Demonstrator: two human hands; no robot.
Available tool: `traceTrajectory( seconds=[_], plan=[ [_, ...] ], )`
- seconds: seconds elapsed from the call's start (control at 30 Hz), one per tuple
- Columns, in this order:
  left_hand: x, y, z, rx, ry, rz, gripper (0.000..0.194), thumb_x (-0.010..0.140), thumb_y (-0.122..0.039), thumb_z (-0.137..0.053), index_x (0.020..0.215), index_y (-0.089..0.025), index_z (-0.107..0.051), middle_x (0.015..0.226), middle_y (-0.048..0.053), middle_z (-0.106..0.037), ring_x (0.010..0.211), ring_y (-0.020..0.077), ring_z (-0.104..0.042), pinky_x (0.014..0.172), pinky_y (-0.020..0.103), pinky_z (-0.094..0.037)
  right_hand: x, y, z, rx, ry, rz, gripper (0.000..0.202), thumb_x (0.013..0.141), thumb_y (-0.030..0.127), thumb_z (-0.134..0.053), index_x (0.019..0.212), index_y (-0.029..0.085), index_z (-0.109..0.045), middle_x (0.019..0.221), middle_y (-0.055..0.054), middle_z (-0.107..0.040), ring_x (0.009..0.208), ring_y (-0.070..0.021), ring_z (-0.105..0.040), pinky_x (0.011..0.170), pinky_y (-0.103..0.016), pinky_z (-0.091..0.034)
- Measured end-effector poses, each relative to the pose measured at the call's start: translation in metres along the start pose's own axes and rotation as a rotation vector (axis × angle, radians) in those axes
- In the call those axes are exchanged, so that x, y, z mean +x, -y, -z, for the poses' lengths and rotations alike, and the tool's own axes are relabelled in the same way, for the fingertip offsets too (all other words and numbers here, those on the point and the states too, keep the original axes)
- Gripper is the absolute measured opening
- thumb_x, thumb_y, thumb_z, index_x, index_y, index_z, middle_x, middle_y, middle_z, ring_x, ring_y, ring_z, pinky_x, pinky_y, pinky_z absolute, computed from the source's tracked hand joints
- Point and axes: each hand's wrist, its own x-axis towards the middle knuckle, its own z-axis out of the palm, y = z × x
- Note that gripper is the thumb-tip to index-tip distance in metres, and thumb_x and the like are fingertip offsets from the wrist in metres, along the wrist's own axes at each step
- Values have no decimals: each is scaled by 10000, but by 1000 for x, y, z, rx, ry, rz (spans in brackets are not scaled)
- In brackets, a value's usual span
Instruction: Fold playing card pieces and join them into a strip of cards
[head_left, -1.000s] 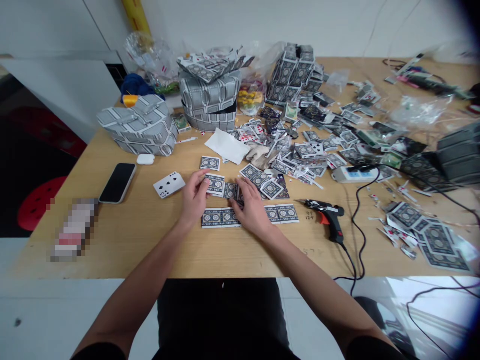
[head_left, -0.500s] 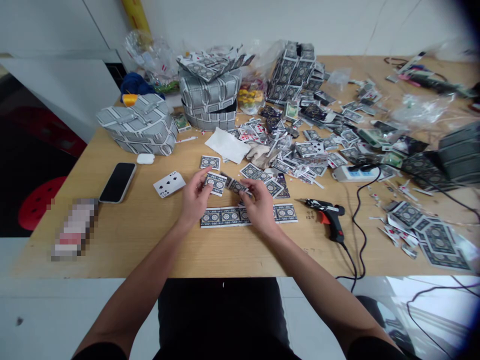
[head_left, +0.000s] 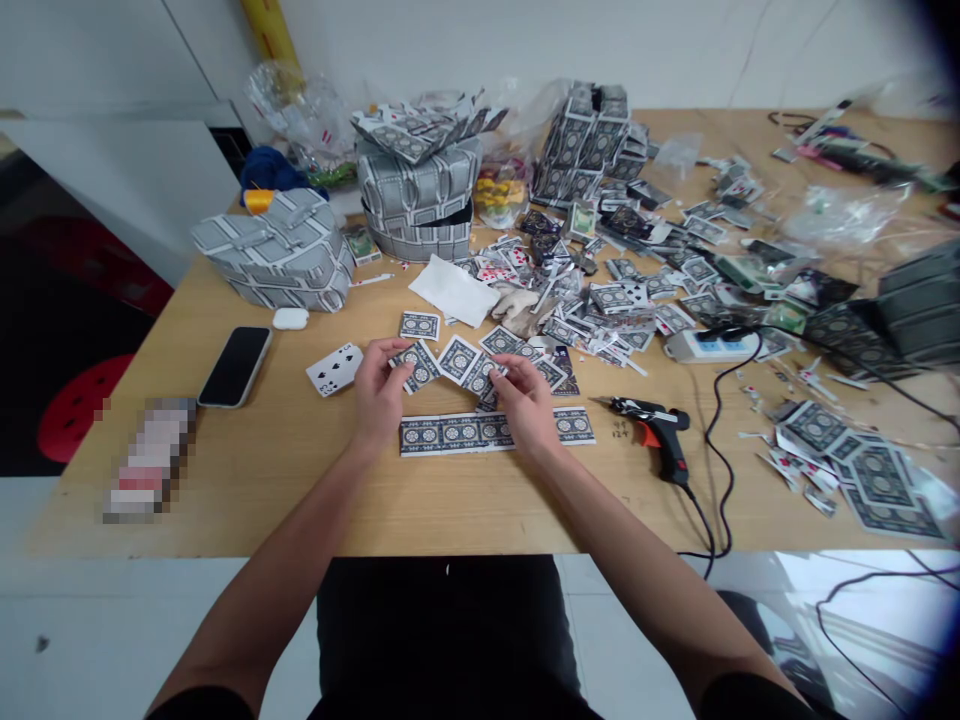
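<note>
Pinched in my left hand (head_left: 380, 398) is a patterned playing card (head_left: 417, 366), tilted, its back facing up. My right hand (head_left: 527, 400) grips another patterned piece (head_left: 472, 366), which looks like joined cards and comes close to the first; whether they touch is unclear. Below both hands lies a long strip of card backs (head_left: 458, 431), its right part partly hidden by my right hand. A small card piece (head_left: 420, 325) lies just above my left hand, and a spades card (head_left: 334, 370) rests face up to its left.
A black glue gun (head_left: 657, 430) with its cable lies to the right, near a power strip (head_left: 712, 346). Loose cards and scraps spread behind. Woven card baskets (head_left: 281, 250) stand at the back. A phone (head_left: 236, 366) lies at the left.
My hands have moved slightly apart. The card in my left hand has turned and shifted left, and the piece in my right hand has turned to show more of its patterned face.
</note>
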Motion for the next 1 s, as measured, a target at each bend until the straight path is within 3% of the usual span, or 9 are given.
traceTrajectory(
  seconds=[0.1,0.2,0.3,0.47,0.63,0.77,1.0],
  plan=[
    [0,0,1,-11,-3,16,186,921,-296,-660,1098,-253,-700,989,33,-717,837,183,-675,668,290,-569,-3,2,-2,17,18,-24,309,822,471,-848,1050,295,-735,812,31,-622,739,-171,-571,594,-260,-519],
    [-1,0,-1,-88,14,48,205,922,-279,-660,1110,-266,-739,987,26,-706,739,151,-616,511,222,-507,-5,2,-3,50,44,-27,355,840,522,-836,1095,312,-705,917,15,-584,826,-191,-593,594,-308,-635],
    [-1,-1,-3,-130,14,43,207,919,-266,-677,1106,-276,-764,1000,26,-709,704,132,-585,469,192,-490,-6,2,-3,-5,72,7,362,886,537,-799,1156,322,-690,1036,-8,-567,871,-196,-591,588,-357,-701],
    [-2,-1,-4,-97,15,6,200,940,-267,-688,1122,-285,-772,1077,30,-722,655,110,-541,459,191,-486,-4,-3,-3,19,83,38,344,911,530,-781,1166,318,-691,1154,-26,-594,949,-203,-646,701,-391,-736],
    [-4,2,-4,-38,41,5,207,965,-267,-672,1150,-280,-763,1033,25,-703,625,99,-521,460,193,-446,-3,-4,-2,32,110,17,368,883,464,-818,1196,338,-670,1100,-13,-649,1019,-244,-674,847,-499,-720],
    [-5,4,-4,9,48,-13,215,980,-257,-655,1168,-280,-758,956,17,-687,643,111,-527,499,208,-446,-4,-3,-3,39,119,12,396,861,435,-839,1200,330,-662,1082,-17,-678,1036,-255,-694,862,-502,-711],
    [-5,7,-3,59,69,-51,220,995,-268,-646,1188,-287,-751,1038,29,-733,723,141,-592,588,256,-502,-3,-2,-3,20,125,10,413,867,435,-829,1221,319,-650,1084,-34,-685,1030,-266,-707,865,-522,-706]
  ],
)
